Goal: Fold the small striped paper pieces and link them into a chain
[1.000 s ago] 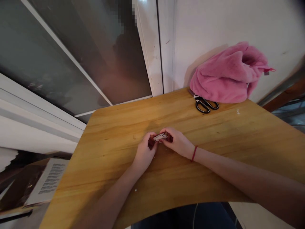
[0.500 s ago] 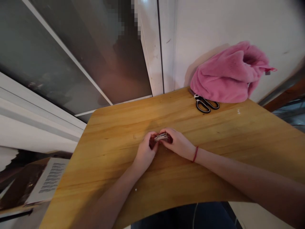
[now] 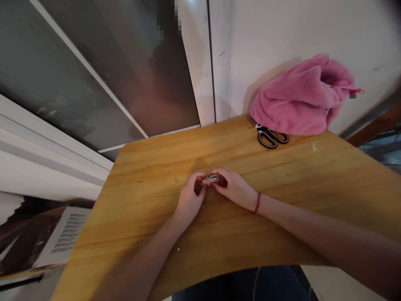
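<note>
"Why is the small pale piece [image 3: 210, 180] gripped at both ends?"
"Over the table [image 3: 163, 156], it is pinched by left hand [image 3: 190, 195] and right hand [image 3: 235, 187], presumably to be kept steady."

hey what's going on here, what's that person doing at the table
A person is holding a small, pale, layered-looking piece between the fingers of both hands, the left hand on one side and the right hand on the other, over the wooden table. It is too small and partly covered to tell what it is. Beyond the hands, scissors lie on the table, handles showing, next to a bunched pink fluffy cloth. Neither hand touches those.
</note>
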